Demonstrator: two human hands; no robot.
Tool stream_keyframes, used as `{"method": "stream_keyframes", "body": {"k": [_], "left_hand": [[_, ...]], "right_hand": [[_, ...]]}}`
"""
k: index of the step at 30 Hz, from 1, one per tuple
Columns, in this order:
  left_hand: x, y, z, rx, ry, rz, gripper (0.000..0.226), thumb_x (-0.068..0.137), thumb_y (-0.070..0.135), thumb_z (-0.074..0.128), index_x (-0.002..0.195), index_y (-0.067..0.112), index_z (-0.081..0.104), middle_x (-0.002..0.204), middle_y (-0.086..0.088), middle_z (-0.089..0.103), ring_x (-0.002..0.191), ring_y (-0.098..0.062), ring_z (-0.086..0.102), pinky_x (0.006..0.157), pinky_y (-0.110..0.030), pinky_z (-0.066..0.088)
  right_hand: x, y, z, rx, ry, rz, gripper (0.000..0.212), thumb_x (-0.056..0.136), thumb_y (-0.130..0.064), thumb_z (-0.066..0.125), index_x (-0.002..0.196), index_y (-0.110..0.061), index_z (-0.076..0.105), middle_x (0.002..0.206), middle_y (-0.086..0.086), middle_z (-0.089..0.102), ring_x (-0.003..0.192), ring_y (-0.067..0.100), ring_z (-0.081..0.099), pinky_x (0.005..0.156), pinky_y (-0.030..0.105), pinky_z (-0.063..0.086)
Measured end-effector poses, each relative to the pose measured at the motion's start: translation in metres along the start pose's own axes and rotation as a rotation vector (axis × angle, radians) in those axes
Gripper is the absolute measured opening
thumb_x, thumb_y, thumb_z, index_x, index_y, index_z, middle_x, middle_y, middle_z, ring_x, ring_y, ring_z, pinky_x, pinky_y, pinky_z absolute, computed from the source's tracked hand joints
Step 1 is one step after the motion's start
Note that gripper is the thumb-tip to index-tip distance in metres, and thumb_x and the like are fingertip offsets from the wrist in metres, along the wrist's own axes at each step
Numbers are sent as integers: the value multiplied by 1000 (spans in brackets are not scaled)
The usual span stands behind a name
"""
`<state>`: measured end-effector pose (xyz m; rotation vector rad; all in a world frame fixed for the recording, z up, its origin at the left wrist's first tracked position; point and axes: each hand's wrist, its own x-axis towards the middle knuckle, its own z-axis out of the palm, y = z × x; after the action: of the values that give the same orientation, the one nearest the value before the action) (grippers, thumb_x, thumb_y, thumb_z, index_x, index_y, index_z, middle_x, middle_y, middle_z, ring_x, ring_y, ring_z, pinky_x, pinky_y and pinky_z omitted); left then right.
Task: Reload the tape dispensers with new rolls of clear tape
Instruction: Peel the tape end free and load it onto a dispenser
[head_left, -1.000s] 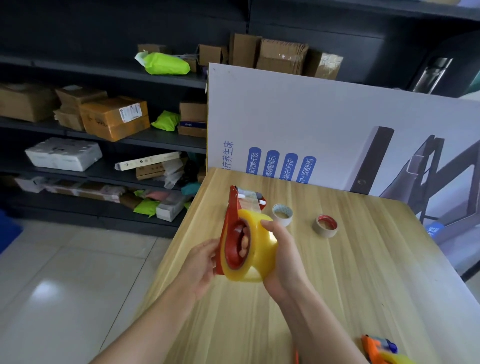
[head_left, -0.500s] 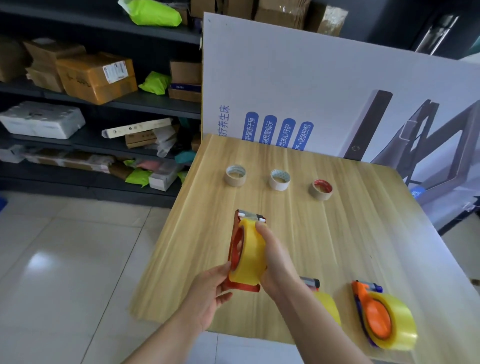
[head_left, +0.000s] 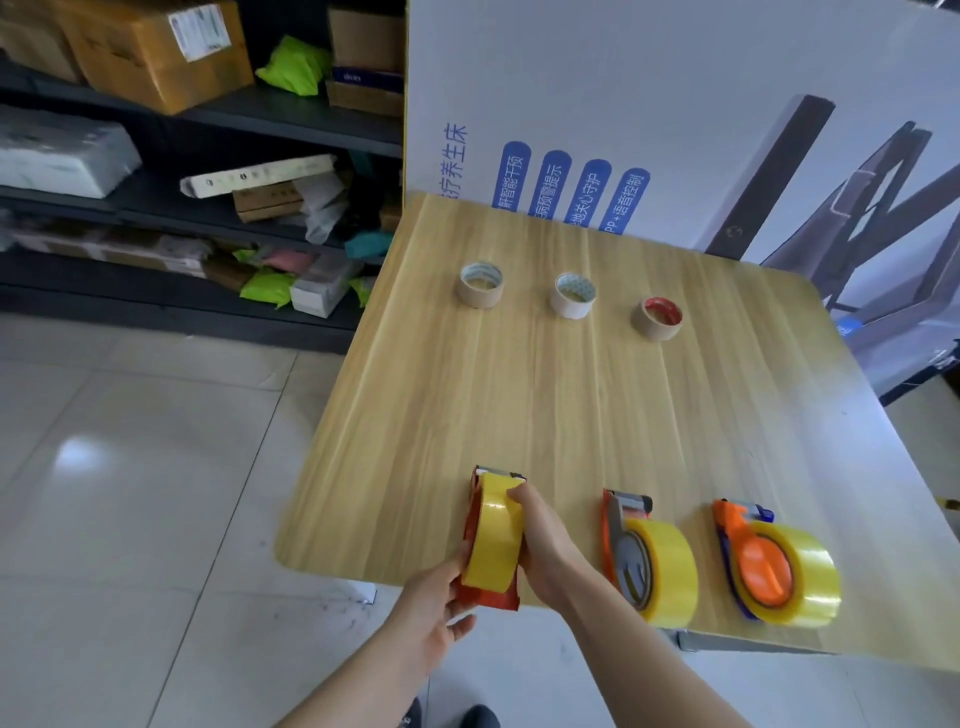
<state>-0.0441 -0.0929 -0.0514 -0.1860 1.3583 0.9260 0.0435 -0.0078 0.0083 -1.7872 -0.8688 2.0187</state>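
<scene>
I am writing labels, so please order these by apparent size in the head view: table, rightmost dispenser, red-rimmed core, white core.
1. Table
2. Rightmost dispenser, nearer the camera
3. Red-rimmed core and white core: alike, unranked

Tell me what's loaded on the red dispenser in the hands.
A full yellowish tape roll, held by the right hand, sits on the red dispenser, gripped at its base by the left hand. The hub is hidden behind roll and hands.

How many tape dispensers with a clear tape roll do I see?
3. Red plastic dispenser near left, gripped by left hand and right hand; orange-and-grey dispenser in the middle; orange-and-blue dispenser near right. None seems hidden.
</scene>
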Motion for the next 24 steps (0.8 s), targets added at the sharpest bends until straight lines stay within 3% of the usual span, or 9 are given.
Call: {"method": "stream_keyframes", "body": {"k": [4,7,9,11,13,15,17,20,24], "left_hand": [[12,0,3,-57,19,-15,14,95,22,56,95,11,64,91,-13,68,80,-23,59,65,-32,44],[18,3,9,28,56,-13,25,98,24,49,88,7,63,75,-11,62,62,-19,53,55,-28,44],[18,6,8,363,93,28,32,98,31,43,95,8,65,83,-11,62,63,-22,56,54,-28,47],[19,7,-2,852,178,166,38,98,35,36,99,12,66,98,-14,65,81,-31,60,66,-36,49],[23,8,-11,1166,281,379,38,98,37,33,83,20,63,94,-9,59,82,-27,55,68,-33,43],[23,9,-11,1138,265,594,37,100,31,32,81,19,61,90,-5,57,80,-20,55,69,-33,45],[20,11,-2,894,197,697,36,102,26,32,92,16,64,93,-2,60,83,-13,57,73,-28,46],[7,16,10,738,137,740,35,102,31,31,91,18,62,89,0,63,83,-15,60,72,-29,48],[-2,26,11,883,93,697,34,102,37,33,95,19,62,88,-1,67,82,-17,62,73,-34,49]], "right_hand": [[16,6,-2,-175,-11,-13,27,97,-29,40,99,-10,58,84,9,59,71,20,58,62,30,50],[26,12,-4,-251,-28,-53,26,98,-30,38,99,-13,57,91,10,55,77,20,55,63,30,50],[28,16,-6,-284,-41,-78,26,101,-30,36,98,-15,56,90,8,55,76,17,55,62,26,50],[31,20,-9,-271,-95,-86,32,103,-36,35,110,-13,58,99,12,63,86,22,64,70,30,56],[34,22,-10,-243,-117,-79,36,102,-39,37,118,-14,57,112,16,66,99,28,67,80,37,58],[35,22,-11,-229,-114,-68,36,102,-39,38,121,-14,56,117,17,64,104,30,66,84,41,57],[35,22,-11,-226,-111,-62,37,101,-41,40,123,-16,55,118,17,64,105,31,65,88,45,56],[30,24,-10,-250,-84,-69,39,98,-46,40,121,-19,57,115,15,66,103,31,67,90,50,55],[24,25,-7,-333,-59,-114,40,96,-49,39,116,-21,60,113,9,66,105,26,65,95,49,52]]}}
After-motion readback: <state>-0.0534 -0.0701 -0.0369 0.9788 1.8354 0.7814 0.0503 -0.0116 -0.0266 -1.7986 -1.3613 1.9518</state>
